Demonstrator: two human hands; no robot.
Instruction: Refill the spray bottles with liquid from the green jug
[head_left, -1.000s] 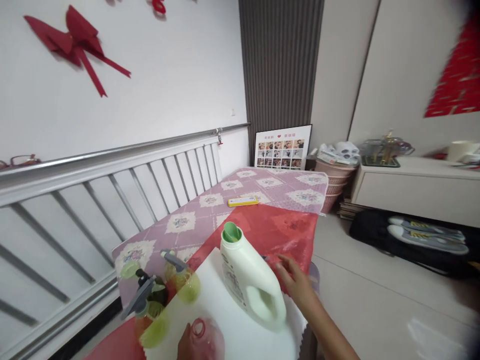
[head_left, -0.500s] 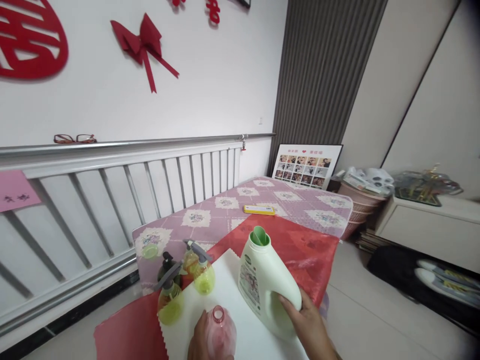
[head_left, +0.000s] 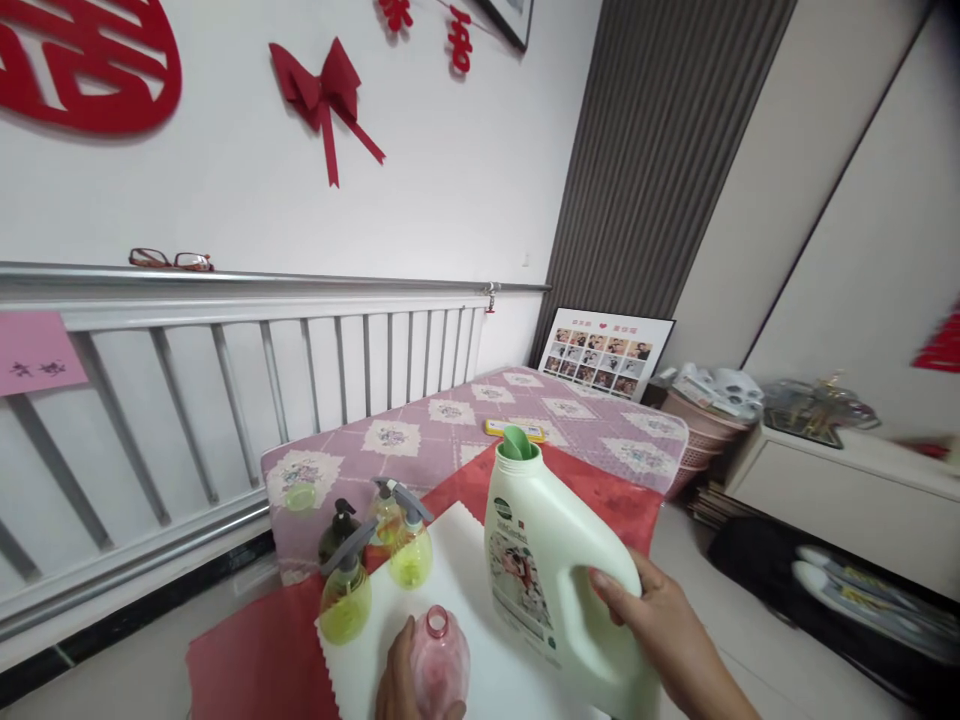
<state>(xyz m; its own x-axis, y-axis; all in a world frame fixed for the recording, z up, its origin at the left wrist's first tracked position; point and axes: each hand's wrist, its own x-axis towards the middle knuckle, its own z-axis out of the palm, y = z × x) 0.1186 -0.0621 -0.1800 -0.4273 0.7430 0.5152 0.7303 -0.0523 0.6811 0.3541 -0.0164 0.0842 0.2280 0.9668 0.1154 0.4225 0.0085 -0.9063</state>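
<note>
A pale green laundry detergent jug [head_left: 536,580] with a green pouring spout and no cap stands out in front of me, slightly tilted. My right hand [head_left: 649,610] is wrapped round its handle. To its left, a pink see-through bottle [head_left: 441,660] with an open neck is held by my left hand [head_left: 401,675], fingers round its side. Both are over a white board [head_left: 454,545] with a scalloped edge. Beyond the pink bottle are spray bottles with yellow-green liquid, one [head_left: 411,550] at the back and another [head_left: 346,600] at the left.
A dark pump bottle [head_left: 341,530] stands behind the spray bottles. A green cap [head_left: 301,497] and a yellow box [head_left: 514,430] lie on the flowered tablecloth [head_left: 390,437]. Red cloth [head_left: 255,650] lies under the board. A white radiator [head_left: 352,370] runs along the left wall.
The detergent jug has risen and shifted a little right in my right hand, coming nearer. My left hand keeps hold of the pink bottle in about the same place. The view has turned slightly.
</note>
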